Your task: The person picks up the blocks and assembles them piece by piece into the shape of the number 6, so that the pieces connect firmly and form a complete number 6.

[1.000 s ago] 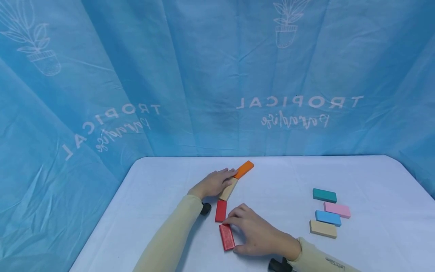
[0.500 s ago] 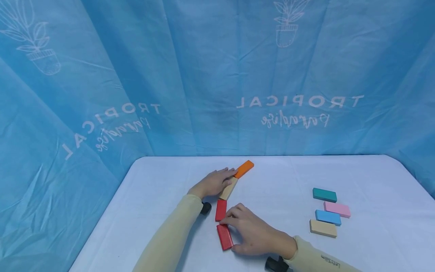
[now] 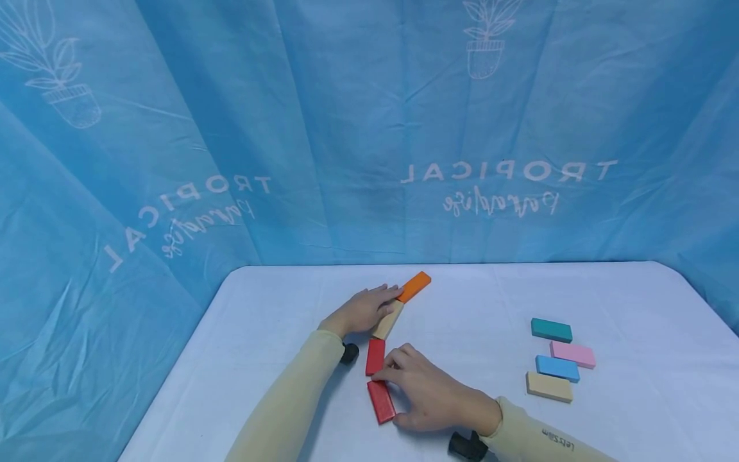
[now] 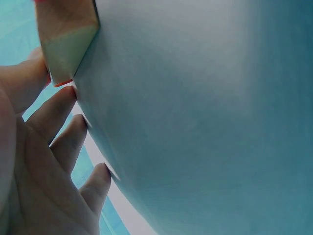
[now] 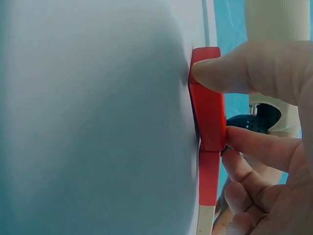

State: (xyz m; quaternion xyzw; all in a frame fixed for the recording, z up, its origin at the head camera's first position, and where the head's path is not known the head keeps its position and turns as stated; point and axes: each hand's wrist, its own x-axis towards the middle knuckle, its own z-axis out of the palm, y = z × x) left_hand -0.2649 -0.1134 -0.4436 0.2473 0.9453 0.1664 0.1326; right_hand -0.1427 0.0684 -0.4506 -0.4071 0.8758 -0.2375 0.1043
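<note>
In the head view, four-sided wooden blocks lie flat in a bent line on the white table. An orange block (image 3: 415,287) is farthest, followed by a natural wood block (image 3: 388,321), a red block (image 3: 375,357) and a nearer red block (image 3: 381,402). My right hand (image 3: 430,394) pinches that nearer red block at its two ends, thumb at the near end, index finger where the red blocks meet. My left hand (image 3: 360,311), fingers extended, rests against the natural and orange blocks, partly covering them. The left wrist view shows the natural block (image 4: 68,29) beside its thumb.
On the table's right lie a green block (image 3: 551,330), a pink block (image 3: 573,354), a blue block (image 3: 557,368) and a natural block (image 3: 548,387), close together in a staggered group. A blue printed curtain (image 3: 346,128) hangs behind and left of the white table (image 3: 473,308).
My right hand has shifted slightly left with the nearer red block, bringing its far end closer under the other red block. The left hand has stayed in place.
</note>
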